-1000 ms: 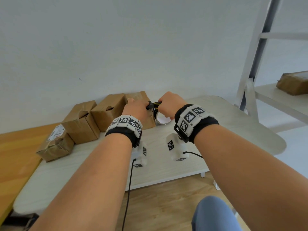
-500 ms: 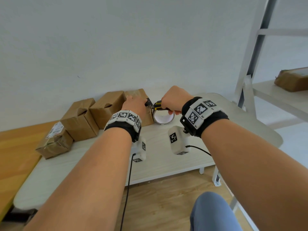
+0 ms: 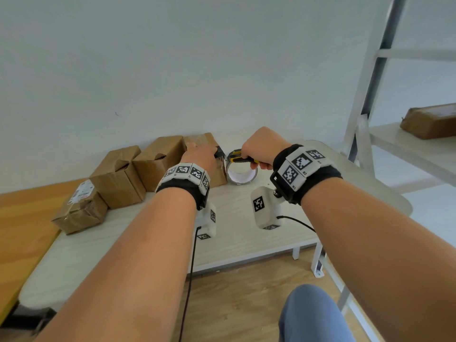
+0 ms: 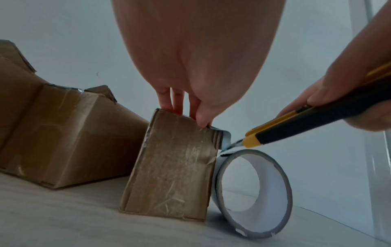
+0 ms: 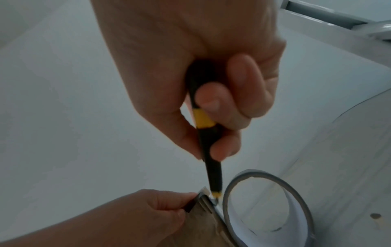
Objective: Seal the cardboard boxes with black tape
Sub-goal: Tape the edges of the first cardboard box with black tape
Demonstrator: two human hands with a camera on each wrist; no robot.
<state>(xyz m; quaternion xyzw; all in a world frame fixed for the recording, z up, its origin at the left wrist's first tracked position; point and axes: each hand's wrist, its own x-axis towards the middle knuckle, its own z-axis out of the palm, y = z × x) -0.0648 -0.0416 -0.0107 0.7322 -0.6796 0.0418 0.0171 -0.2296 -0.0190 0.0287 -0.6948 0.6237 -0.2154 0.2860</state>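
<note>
A small cardboard box point(image 3: 218, 174) point(image 4: 175, 170) stands on the white table point(image 3: 246, 243). My left hand point(image 3: 201, 156) point(image 4: 186, 110) presses on its top, thumb at the right corner where a strip of tape bends over the edge. A tape roll point(image 3: 241, 175) point(image 4: 275, 180) point(image 5: 264, 225) stands on edge against the box's right side. My right hand point(image 3: 264, 146) point(image 5: 190, 66) grips a yellow-and-black utility knife point(image 3: 240, 157) point(image 4: 306, 127) point(image 5: 209, 150). Its blade tip touches the tape between the box's corner and the roll.
Two larger cardboard boxes point(image 3: 158, 159) point(image 3: 118, 176) and a small labelled one point(image 3: 81, 211) line the wall to the left. A wooden table point(image 3: 24, 218) adjoins on the left. A white shelf rack with a brown package point(image 3: 429, 122) stands at the right.
My right hand with the knife has drawn a little right and up from the left hand, so the tape roll shows more. The left hand stays on the box.
</note>
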